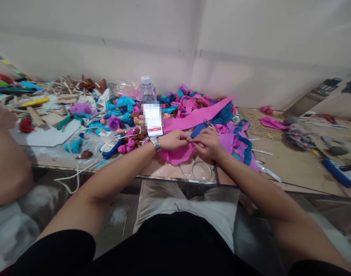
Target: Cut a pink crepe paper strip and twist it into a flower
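Observation:
My left hand (176, 140), with a metal watch on its wrist, pinches the edge of a piece of bright pink crepe paper (177, 154). Close beside it, the fingers of my right hand (208, 143) are closed on the same paper, the fingertips of both hands almost touching. The paper spreads below my left hand over the table's front part. A long pink crepe strip (202, 116) lies behind my hands. By my right knuckles a small metal tool (207, 122) shows; I cannot tell whether it is held. A thin ring (201, 171) lies just in front.
Behind stand a phone (154, 119) and a plastic bottle (148, 90) among crumpled paper flowers. Left are a blue-white glue gun (111, 147), a white cable (77, 168) and wood sticks. Another person's arm (9, 161) is far left. Cardboard (279, 149) and another glue gun (340, 172) lie right.

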### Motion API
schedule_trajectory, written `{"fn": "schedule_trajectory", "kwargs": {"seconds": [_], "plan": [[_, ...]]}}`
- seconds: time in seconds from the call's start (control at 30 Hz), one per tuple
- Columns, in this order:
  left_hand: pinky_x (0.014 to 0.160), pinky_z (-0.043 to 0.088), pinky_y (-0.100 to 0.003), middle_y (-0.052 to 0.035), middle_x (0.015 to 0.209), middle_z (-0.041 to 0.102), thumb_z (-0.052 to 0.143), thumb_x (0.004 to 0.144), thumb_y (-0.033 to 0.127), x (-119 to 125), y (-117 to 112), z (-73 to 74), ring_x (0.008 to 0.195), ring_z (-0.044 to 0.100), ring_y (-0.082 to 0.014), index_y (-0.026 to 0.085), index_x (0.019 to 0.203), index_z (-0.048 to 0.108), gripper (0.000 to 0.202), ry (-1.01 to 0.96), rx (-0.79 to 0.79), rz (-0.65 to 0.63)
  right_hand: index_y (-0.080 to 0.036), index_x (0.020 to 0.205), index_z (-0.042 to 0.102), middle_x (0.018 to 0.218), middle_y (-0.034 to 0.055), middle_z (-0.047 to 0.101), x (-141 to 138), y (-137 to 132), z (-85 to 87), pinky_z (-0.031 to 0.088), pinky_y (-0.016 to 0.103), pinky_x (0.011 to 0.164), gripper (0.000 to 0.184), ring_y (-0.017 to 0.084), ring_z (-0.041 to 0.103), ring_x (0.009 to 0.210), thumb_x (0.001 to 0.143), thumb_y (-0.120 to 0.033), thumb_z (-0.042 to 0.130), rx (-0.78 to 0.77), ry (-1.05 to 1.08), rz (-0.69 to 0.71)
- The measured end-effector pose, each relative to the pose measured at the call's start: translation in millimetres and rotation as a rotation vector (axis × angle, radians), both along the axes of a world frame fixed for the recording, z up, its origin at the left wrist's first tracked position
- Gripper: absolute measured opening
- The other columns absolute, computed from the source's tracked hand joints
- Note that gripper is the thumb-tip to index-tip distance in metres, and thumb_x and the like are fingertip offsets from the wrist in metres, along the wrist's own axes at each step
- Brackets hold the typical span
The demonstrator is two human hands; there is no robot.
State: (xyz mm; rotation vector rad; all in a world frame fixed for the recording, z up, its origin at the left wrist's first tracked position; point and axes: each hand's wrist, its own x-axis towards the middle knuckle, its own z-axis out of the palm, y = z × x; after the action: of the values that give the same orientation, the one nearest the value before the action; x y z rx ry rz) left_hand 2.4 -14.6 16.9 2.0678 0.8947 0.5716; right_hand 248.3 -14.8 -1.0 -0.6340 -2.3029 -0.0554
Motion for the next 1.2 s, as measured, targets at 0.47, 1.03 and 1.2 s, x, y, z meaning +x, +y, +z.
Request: {"fn": "schedule_trajectory", "kwargs": {"seconds": [0.47, 1.03, 1.2], "plan": [[0.054, 0.028, -0.023, 0.0031, 0.064, 0.05, 0.061, 0.094, 0.058, 2.4, -2.4, 1.3, 0.055, 0.037, -0.0078, 0.014, 0.081, 0.067, 0.047, -0.045, -0.135, 0.052, -0.028, 0.094, 0.078, 0.09, 0.003, 0.082, -0.3, 1.2, -1.8, 0.041, 0.05, 0.1, 0.014, 0.024, 0.067, 0.094, 0.1, -0.036, 0.068, 0.044, -0.026, -0.006], [0.063, 0.043, -0.023, -0.005, 0.083, 0.075, 0.065, 0.093, 0.058, 1.6, 1.1, -5.7, 0.071, 0.061, -0.0139, 0.013, 0.093, 0.079, 0.047, -0.017, 0.045, 0.114, -0.027, 0.097, 0.079, 0.093, 0.0031, 0.083, -0.6, 1.3, -1.2, 0.036, 0.051, 0.099, 0.015, 0.027, 0.065, 0.098, 0.101, -0.038, 0.069, 0.037, -0.037, -0.074], [0.063, 0.042, -0.024, -0.0044, 0.084, 0.077, 0.064, 0.094, 0.057, 1.5, 1.2, -6.4, 0.071, 0.061, -0.0138, 0.014, 0.094, 0.081, 0.046, -0.019, 0.073, 0.135, -0.026, 0.097, 0.078, 0.096, 0.0057, 0.082, -2.0, -0.3, 2.1, 0.035, 0.052, 0.099, 0.018, 0.028, 0.064, 0.101, 0.102, -0.037, 0.065, -0.009, -0.081, -0.085]]}}
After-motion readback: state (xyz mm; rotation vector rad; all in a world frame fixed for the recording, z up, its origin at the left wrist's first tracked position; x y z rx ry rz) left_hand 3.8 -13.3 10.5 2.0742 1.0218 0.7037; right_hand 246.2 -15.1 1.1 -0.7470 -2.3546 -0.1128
